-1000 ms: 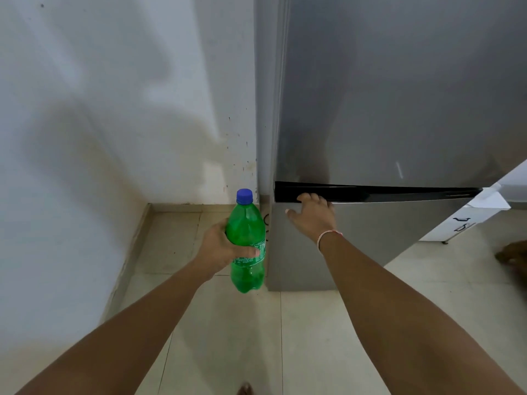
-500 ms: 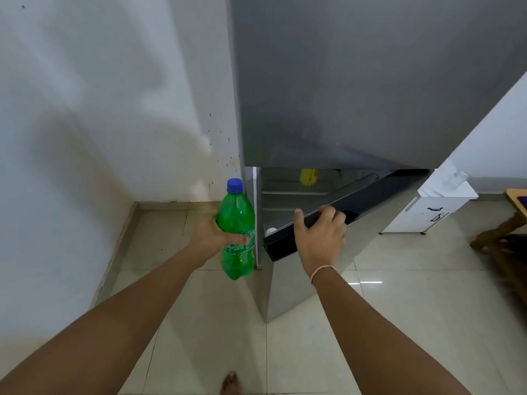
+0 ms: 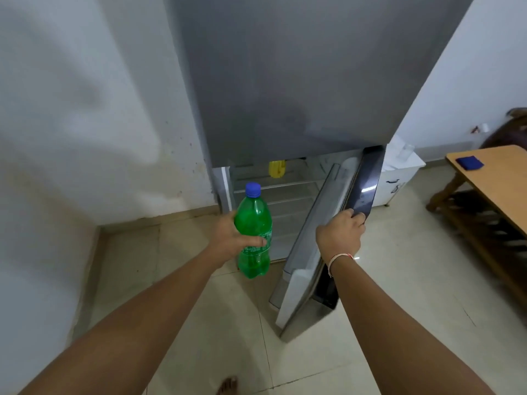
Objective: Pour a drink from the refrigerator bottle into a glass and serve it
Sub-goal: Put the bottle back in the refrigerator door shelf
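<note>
My left hand [image 3: 228, 240] grips a green plastic bottle [image 3: 253, 220] with a blue cap, upright, in front of the refrigerator's open lower compartment. My right hand [image 3: 340, 233] holds the top edge of the lower refrigerator door [image 3: 313, 238], which stands swung wide open to the right. The grey upper refrigerator door [image 3: 299, 81] is closed. Inside the lower compartment I see bare shelves [image 3: 285, 192] and a yellow object [image 3: 276, 169] at the top. No glass is clearly visible.
A white wall [image 3: 85, 124] stands close on the left. A small white cabinet [image 3: 399, 178] sits right of the refrigerator. A wooden table [image 3: 496, 183] with a blue cloth [image 3: 469, 162] is at the far right. My bare foot [image 3: 228, 386] shows on the tiled floor.
The lower refrigerator door has swung from closed to wide open, pulled by my right hand. My left hand keeps holding the bottle upright, little changed.
</note>
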